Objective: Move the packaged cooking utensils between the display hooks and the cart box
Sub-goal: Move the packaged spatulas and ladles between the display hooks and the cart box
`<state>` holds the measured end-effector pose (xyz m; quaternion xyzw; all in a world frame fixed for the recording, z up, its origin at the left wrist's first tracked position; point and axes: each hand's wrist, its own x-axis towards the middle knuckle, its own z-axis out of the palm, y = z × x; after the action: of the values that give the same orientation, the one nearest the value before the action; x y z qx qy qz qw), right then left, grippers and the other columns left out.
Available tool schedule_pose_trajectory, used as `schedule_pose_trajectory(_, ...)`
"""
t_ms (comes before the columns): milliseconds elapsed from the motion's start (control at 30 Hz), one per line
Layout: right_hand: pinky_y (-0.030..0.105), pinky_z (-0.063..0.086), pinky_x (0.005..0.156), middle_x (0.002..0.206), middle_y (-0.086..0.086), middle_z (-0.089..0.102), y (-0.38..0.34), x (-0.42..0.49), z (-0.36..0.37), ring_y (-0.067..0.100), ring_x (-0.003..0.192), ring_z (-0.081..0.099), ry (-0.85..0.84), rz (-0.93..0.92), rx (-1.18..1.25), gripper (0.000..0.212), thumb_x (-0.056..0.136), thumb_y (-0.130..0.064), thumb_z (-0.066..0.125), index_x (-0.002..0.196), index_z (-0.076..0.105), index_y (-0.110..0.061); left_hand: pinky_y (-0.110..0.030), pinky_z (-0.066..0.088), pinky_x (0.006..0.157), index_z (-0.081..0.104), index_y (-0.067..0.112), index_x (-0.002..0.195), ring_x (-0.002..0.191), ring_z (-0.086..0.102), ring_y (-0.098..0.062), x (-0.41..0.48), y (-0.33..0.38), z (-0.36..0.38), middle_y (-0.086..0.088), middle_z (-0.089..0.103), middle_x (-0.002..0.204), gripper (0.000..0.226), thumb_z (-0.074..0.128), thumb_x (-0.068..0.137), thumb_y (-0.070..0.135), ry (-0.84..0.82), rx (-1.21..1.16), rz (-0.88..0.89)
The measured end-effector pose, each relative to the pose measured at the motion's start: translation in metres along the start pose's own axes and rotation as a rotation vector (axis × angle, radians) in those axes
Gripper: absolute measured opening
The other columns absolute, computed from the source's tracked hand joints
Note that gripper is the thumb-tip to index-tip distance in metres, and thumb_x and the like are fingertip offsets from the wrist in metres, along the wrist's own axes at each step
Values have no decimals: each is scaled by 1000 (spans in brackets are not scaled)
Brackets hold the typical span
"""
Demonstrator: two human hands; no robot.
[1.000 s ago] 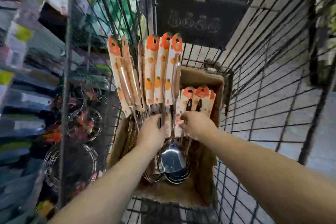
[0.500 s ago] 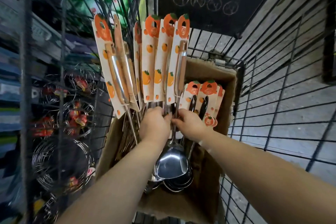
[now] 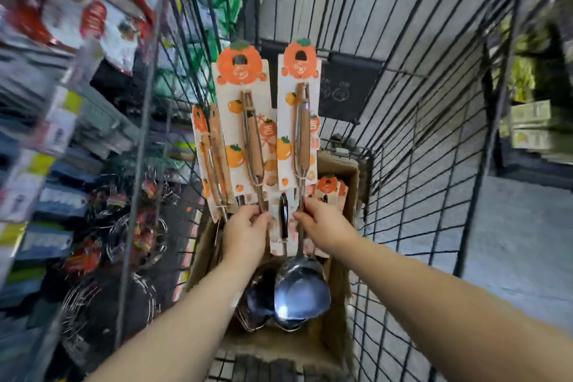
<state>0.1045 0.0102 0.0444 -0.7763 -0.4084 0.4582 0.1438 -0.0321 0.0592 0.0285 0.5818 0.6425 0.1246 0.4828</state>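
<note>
Several of the packs are up out of the cardboard box [image 3: 339, 169], and none of them is on a hook that I can see, so I judge the job to be somewhere in its middle. My left hand [image 3: 245, 236] has its fingers curled round the metal shafts of a bunch of carded utensils [image 3: 248, 133]. Their orange-printed cards fan upward in front of the cart [image 3: 418, 180] wire. My right hand [image 3: 325, 226] pinches the shaft of a single carded ladle [image 3: 298, 133] just below its card, holding it upright beside the bunch and a little apart from it. Its bowl hangs down inside the box, next to the darker bowls of the bunch.

Between my two hands stands a black-handled utensil [image 3: 283, 214]. Whether either hand has hold of it I cannot tell.

More packs [image 3: 328, 187] show at the far end of the box, only their orange tops peeking out behind my right hand, so that lot is yet to be moved. How many lie beneath them is hidden.

To my left, through the cart side, are blurred shelves with wire strainers [image 3: 124, 236] hanging. The display hooks themselves I cannot make out. What remains, I reckon, is to carry these cards across and thread their top holes onto a hook, then come back for the rest.
</note>
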Motion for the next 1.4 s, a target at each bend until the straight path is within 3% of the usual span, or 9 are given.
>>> schedule_pose_trajectory(233, 40, 48, 86, 101, 7, 65, -66, -65, -52, 25, 94, 59, 124, -87, -2, 23, 97, -31, 47, 106, 58, -14, -31, 44, 80, 63, 4, 112, 98, 60, -28, -42, 60, -52, -12, 67, 107, 30, 60, 88, 22, 80, -69, 89)
schedule_pose_trajectory(500, 42, 52, 74, 89, 6, 65, -121, -134, -88, 22, 78, 61, 156, -303, -52, 23, 97, -34, 45, 97, 56, -14, -22, 35, 68, 64, 8, 103, 82, 55, -17, -116, 99, -111, -5, 67, 96, 19, 56, 90, 18, 308, -171, 205)
schedule_pose_trajectory(633, 40, 49, 81, 97, 14, 65, -137, -171, -90, 29, 90, 61, 136, -484, -87, 26, 97, -28, 46, 102, 58, -5, -25, 36, 70, 63, 13, 101, 82, 55, -18, -169, 104, -138, 1, 62, 87, 18, 56, 90, 25, 498, -175, 229)
schedule_pose_trajectory(800, 23, 30, 51, 66, -2, 49, -157, -235, -86, 17, 64, 49, 101, -769, -155, 29, 97, -29, 47, 70, 44, -18, -25, 37, 60, 59, 15, 79, 70, 54, -19, -264, 103, -165, -1, 59, 73, 16, 53, 92, 21, 714, -230, 224)
schedule_pose_trajectory(1000, 23, 29, 52, 69, 8, 54, -200, -336, -48, 18, 62, 41, -47, -1062, -261, 31, 98, -26, 46, 73, 52, -9, -19, 43, 54, 57, 13, 81, 63, 57, -13, -397, 78, -208, -2, 60, 68, 11, 54, 91, 17, 992, -305, 214)
schedule_pose_trajectory(1100, 30, 23, 54, 61, 1, 47, -221, -399, -14, 16, 60, 42, -130, -1229, -217, 34, 98, -24, 47, 65, 46, -13, -33, 50, 68, 57, 11, 82, 66, 57, -24, -470, 54, -235, -9, 60, 71, 10, 54, 91, 14, 1118, -397, 208)
schedule_pose_trajectory(1233, 13, 33, 51, 54, -6, 41, -244, -492, 36, 10, 53, 43, -235, -1392, -228, 40, 98, -26, 47, 59, 36, -21, -23, 45, 56, 50, 21, 65, 53, 52, -16, -575, 20, -274, -2, 56, 60, 28, 51, 92, 14, 1325, -401, 180)
schedule_pose_trajectory(1333, 16, 31, 48, 55, -6, 45, -260, -567, 81, 12, 54, 46, -323, -1503, -220, 40, 98, -26, 46, 60, 36, -20, -30, 46, 67, 50, 19, 65, 66, 55, -23, -657, -13, -302, -7, 57, 64, 27, 53, 91, 15, 1465, -390, 165)
schedule_pose_trajectory(1400, 24, 27, 49, 56, -5, 42, -268, -623, 117, 8, 55, 42, -355, -1585, -205, 40, 97, -26, 47, 60, 35, -19, -18, 42, 62, 49, 19, 64, 64, 52, -20, -716, -40, -316, -6, 58, 66, 27, 55, 91, 19, 1561, -336, 123)
